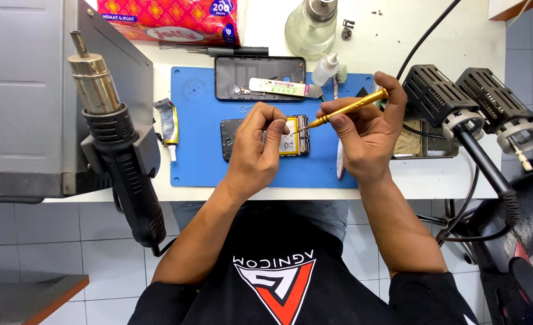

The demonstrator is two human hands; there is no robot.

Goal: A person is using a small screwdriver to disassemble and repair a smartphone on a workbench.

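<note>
An opened phone with its battery showing lies on a blue work mat. My right hand grips a gold screwdriver, its tip pointing left at my left fingertips above the phone. My left hand has its fingers pinched together at the tip; whatever it pinches is too small to see. The phone's black back cover lies farther back on the mat, with a white strip across it.
A hot-air gun hangs from a grey station on the left. A glue tube, a small white bottle, a glass bottle, a tissue pack and two black lamp heads on the right surround the mat.
</note>
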